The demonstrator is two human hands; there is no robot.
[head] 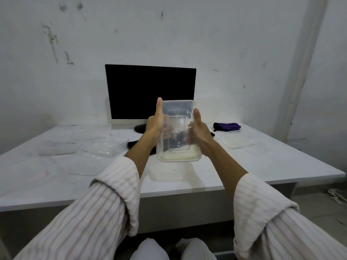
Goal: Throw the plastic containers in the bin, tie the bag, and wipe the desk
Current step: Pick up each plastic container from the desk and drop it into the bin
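Observation:
I hold a clear rectangular plastic container tilted upright above the white desk, its open side facing me. My left hand grips its left edge with the thumb up. My right hand grips the right edge. Another clear container lies on the desk to the left, with clear lids around it. One more clear lid lies at the right. No bin or bag is in view.
A black monitor stands at the back against the wall. A purple and black cloth lies at the back right. A dark object sits behind my left wrist. White debris lies on the floor at right.

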